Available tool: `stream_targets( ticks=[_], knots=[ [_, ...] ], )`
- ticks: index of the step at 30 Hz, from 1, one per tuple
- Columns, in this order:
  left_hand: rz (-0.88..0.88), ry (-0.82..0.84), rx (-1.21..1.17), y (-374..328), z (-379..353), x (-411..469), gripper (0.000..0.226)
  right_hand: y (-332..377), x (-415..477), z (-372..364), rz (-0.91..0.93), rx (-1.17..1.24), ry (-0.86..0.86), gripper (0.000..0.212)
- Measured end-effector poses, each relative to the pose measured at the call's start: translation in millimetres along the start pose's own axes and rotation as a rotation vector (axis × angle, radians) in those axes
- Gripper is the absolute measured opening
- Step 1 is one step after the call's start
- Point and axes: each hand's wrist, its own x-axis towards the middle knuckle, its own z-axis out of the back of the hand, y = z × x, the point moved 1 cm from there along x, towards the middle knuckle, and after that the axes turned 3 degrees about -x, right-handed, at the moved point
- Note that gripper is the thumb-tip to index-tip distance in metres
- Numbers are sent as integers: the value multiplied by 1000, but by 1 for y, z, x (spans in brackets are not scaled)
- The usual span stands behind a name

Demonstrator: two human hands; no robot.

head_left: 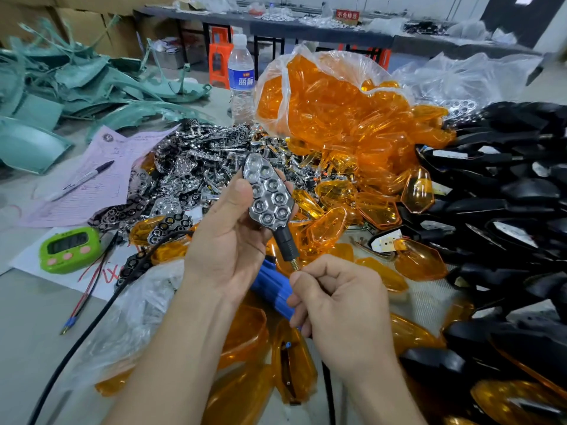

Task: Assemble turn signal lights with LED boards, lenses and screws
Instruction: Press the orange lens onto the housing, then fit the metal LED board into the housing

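Note:
My left hand (228, 240) grips a turn signal light (270, 194) held upright, its chrome honeycomb reflector facing me and its black stem with a brass threaded end pointing down. My right hand (340, 305) is curled just below that threaded end, fingers pinched near it; what it pinches is too small to see. A blue tool handle (271, 286) lies under both hands. Orange lenses (331, 102) fill a clear bag behind, with loose orange lenses (326, 228) around my hands. Chrome reflectors (196, 167) are heaped at centre left. Black housings (506, 191) pile up on the right.
A water bottle (241, 78) stands behind the reflectors. A green timer (70, 250), a pink form with a pen (79, 180) and red-black wires (89, 289) lie at left. A black cable (92, 326) crosses the table. Teal plastic scraps (61, 87) cover the far left.

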Motion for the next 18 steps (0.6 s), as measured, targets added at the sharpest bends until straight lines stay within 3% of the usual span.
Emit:
stream_targets(
  ticks=[5, 8, 13, 16, 18],
  knots=[
    [0, -2, -13, 2, -1, 1, 98, -1, -2, -3, -59, 107, -8, 25],
    [-3, 13, -23, 2, -1, 1, 93, 3, -1, -5, -74, 190, -21, 18],
    [-9, -12, -27, -1, -2, -1, 93, 0, -1, -6, 1, 70, -51, 49],
    [-11, -44, 17, 0, -4, -2, 95, -2, -4, -8, 77, -9, -117, 51],
    [-11, -60, 51, 2, -4, -4, 79, -6, -2, -8, 89, -31, -117, 53]
  ],
)
